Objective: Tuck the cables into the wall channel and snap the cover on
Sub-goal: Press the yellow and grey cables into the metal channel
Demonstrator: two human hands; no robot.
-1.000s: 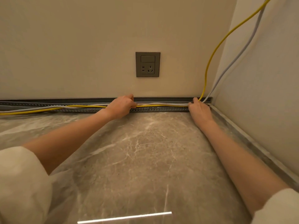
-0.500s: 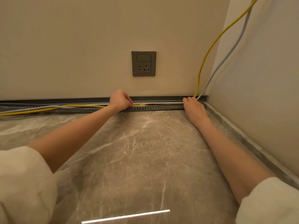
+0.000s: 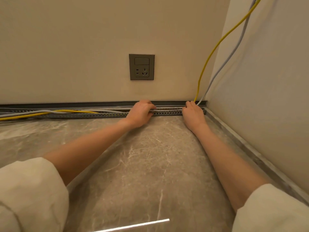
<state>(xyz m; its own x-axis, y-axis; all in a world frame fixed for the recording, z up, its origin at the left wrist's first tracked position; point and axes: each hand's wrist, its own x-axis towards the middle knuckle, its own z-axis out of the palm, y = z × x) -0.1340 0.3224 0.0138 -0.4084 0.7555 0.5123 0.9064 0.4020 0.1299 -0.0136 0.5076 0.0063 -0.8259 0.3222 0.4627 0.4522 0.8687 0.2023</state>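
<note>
Slotted grey wall channel [image 3: 93, 115] runs along the floor [image 3: 150, 164] at the wall base, no cover on it. At far left the yellow cable [image 3: 25, 116] and grey cable [image 3: 21, 113] spill over its front edge. Left hand [image 3: 140, 113] under the wall socket [image 3: 141, 67], fingers curled down on the cables at the channel; grip closed on them. Right hand [image 3: 194, 114] near the corner, fingers pressing the cables where they rise up the wall; whether that grip encloses them, cannot tell.
</note>
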